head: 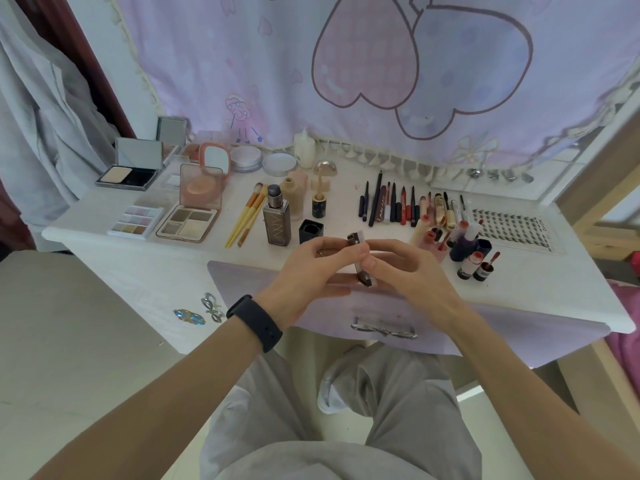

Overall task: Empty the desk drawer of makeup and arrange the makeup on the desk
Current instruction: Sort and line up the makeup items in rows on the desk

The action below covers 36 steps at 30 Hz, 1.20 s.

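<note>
Held item: a small slim compact [360, 261] is sitting edge-on and tilted between both hands, above the desk's front edge and touching nothing on it.
Left hand: the left hand [311, 268], the one with the dark wristband, is curling its fingers round the compact's left side.
Right hand: the right hand [405, 271] is pinching the same compact, thumb on the near face and fingers behind.
Lid state: cannot tell whether the case is open or closed from this angle.
Drawer: the purple drawer [311, 320] with the bow handle [382, 330] is showing only its front; no interior is visible.
Desk: the white desk [540, 299] is carrying grouped rows, with palettes [187, 220] at left, a foundation bottle [276, 220] and black cap [311, 231] mid-front, pencils [391, 206] behind, and lip tints [467, 247] at right.
Step in hand (judgement): likely opening the compact for display, as the other palettes are lying open.
Technique note: I am advising that one hand keep the base steady while the other thumb lifts the lid slowly, well clear of the upright bottle.
Placement note: setting it flat among the palettes is looking tidiest.
Risk: a swinging elbow could be toppling the lip tints.
</note>
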Each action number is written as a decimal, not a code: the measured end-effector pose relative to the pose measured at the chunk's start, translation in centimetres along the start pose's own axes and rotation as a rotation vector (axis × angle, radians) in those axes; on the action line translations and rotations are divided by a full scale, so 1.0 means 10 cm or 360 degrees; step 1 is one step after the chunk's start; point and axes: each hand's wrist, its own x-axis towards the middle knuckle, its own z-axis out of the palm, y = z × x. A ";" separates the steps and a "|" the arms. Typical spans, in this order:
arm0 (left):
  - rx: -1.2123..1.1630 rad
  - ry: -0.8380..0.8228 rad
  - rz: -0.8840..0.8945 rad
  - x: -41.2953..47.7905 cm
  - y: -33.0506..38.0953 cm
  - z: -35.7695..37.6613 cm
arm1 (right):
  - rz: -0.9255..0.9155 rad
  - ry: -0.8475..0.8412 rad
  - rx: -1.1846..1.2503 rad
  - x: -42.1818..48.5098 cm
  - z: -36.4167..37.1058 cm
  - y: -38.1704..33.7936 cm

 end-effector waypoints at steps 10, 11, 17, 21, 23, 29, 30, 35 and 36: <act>-0.0121 0.0012 0.0064 0.05 -0.07 0.02 | 0.0004 -0.0063 -0.0060 0.00 -0.09 -0.02; -0.0119 -0.0005 0.0029 0.06 -0.06 0.01 | 0.0018 -0.0099 -0.0091 0.00 -0.10 -0.01; -0.0022 -0.0218 -0.0330 0.12 0.06 -0.10 | -0.0041 -0.0156 -0.0264 0.01 -0.17 -0.03; 0.0059 -0.0224 -0.0313 0.13 0.07 -0.08 | -0.0133 0.0048 -0.0192 0.03 -0.13 0.03; 0.0023 -0.0203 -0.0297 0.13 0.06 -0.07 | -0.0165 0.0100 -0.0207 0.02 -0.10 0.05; 0.0052 -0.0183 -0.0337 0.14 0.10 -0.05 | -0.0204 0.0053 -0.0204 0.00 -0.07 0.06; 0.0118 -0.0183 -0.0340 0.14 0.11 -0.04 | -0.0204 0.0093 -0.0216 0.00 -0.07 0.05; 0.0351 -0.0074 -0.0028 0.12 0.09 -0.03 | -0.0101 0.0165 -0.0119 0.02 -0.10 0.01; 0.0309 -0.0096 0.0031 0.11 0.09 -0.03 | -0.0066 0.0140 -0.0097 0.02 -0.10 0.01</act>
